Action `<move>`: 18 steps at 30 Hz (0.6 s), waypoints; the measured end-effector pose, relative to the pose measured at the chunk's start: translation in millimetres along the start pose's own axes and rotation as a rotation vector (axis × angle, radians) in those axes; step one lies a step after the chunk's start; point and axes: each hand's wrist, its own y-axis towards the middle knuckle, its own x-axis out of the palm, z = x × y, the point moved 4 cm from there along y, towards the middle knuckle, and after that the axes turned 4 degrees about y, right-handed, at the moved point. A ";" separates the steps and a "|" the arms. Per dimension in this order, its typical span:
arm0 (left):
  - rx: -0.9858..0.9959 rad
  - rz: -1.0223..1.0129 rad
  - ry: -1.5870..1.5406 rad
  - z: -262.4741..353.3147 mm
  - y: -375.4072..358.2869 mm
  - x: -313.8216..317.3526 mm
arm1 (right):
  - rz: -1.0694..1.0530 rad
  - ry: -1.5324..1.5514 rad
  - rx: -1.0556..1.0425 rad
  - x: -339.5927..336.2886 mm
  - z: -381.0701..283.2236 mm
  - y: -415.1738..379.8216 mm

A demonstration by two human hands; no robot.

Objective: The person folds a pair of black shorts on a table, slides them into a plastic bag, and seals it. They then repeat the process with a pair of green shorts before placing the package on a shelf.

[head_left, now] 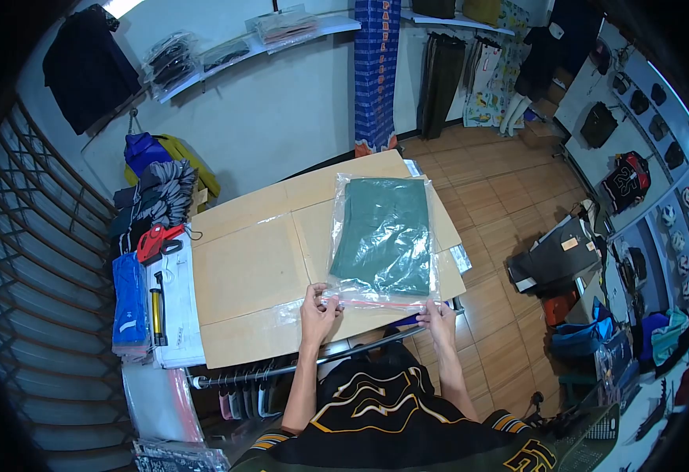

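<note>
A folded green garment lies inside a clear plastic bag on a cardboard-covered table. A red strip runs along the bag's near edge. My left hand pinches the left end of that edge, fingers closed on the plastic. At the right end of the same edge, my right hand has its fingers closed on the bag's corner. The bag lies flat between both hands.
Left of the cardboard are a red tool, a yellow and black pump and blue packaged clothing. A rail with hangers runs below the table's near edge. Tiled floor shows to the right.
</note>
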 end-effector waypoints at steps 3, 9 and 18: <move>-0.005 0.022 -0.046 2.1 -1.2 -0.2 | -0.018 0.022 -0.092 0.1 4.8 4.3; -0.025 0.042 -0.074 1.9 0.0 1.4 | -0.032 0.073 -0.057 3.6 -4.9 -1.2; 0.004 0.000 -0.026 4.4 1.5 8.4 | -0.073 0.095 -0.027 10.3 5.9 2.4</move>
